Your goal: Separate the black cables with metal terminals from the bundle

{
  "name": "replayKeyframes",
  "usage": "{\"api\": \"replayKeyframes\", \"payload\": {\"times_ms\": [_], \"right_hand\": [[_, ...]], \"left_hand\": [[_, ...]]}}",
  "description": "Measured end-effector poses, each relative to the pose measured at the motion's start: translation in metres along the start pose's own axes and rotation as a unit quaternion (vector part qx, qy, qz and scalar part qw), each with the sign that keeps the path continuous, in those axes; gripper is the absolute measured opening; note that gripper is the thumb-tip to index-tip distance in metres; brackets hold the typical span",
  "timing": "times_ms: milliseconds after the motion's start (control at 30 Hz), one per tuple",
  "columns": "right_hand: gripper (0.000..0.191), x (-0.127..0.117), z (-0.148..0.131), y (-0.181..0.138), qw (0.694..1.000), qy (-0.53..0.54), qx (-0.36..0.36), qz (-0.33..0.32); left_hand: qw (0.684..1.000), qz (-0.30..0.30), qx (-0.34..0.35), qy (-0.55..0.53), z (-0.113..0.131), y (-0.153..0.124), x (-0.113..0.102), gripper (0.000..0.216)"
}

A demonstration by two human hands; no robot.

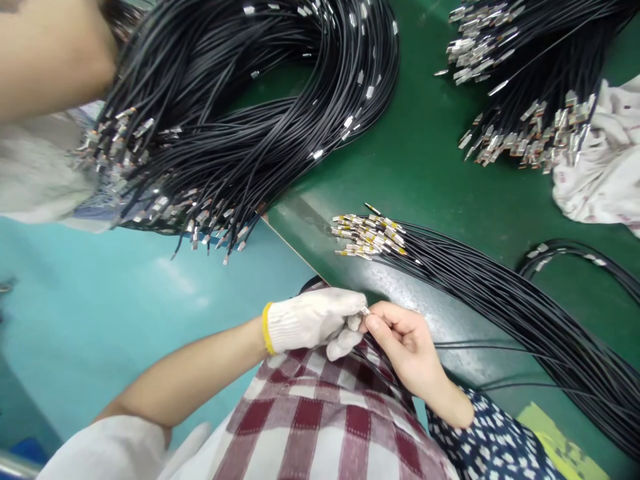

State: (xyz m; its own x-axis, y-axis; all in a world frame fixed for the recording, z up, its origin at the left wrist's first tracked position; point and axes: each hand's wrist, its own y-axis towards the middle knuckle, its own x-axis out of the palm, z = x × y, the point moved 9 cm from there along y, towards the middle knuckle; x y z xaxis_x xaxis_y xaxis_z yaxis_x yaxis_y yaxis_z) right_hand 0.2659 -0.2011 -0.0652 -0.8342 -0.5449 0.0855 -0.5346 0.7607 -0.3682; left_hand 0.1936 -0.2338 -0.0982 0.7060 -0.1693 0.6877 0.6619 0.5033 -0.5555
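Observation:
Low in the view, my left hand (315, 321) wears a white knit glove with a yellow cuff. Its thumb and fingertips pinch a small silvery cable connector (366, 311). Bare-fingered, my right hand (407, 343) grips the same connector from the other side, thumb against forefinger. Thin black cable (480, 346) runs from around my right hand toward the large bundle. Just beyond my hands lies that bundle of black cables (475, 280), its silver-and-yellow connector ends (370, 235) gathered near the table corner. The connector is partly covered by my fingertips.
A big looped heap of black cables (350, 87) overhangs the green table's (425, 167) left edge. Another person's arm (50, 60) reaches in there. More cables with metal ends (530, 137) lie at upper right, beside a white cloth (600, 160). A small cable coil (565, 248) sits at right.

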Motion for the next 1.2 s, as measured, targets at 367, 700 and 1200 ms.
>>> {"api": "replayKeyframes", "payload": {"times_ms": [367,700,1200], "right_hand": [[0.040,-0.005,0.003,-0.004,0.999,-0.020,-0.014,0.029],[0.032,0.006,-0.014,-0.005,0.949,-0.284,-0.128,-0.049],[0.016,-0.034,-0.043,0.006,0.689,-0.650,-0.277,0.159]], "left_hand": [[1.000,-0.004,0.003,0.016,-0.001,0.002,0.003,0.041],[0.934,0.182,0.036,0.306,0.030,-0.024,-0.025,0.034],[0.839,0.364,0.076,0.398,0.058,-0.039,-0.036,0.027]]}}
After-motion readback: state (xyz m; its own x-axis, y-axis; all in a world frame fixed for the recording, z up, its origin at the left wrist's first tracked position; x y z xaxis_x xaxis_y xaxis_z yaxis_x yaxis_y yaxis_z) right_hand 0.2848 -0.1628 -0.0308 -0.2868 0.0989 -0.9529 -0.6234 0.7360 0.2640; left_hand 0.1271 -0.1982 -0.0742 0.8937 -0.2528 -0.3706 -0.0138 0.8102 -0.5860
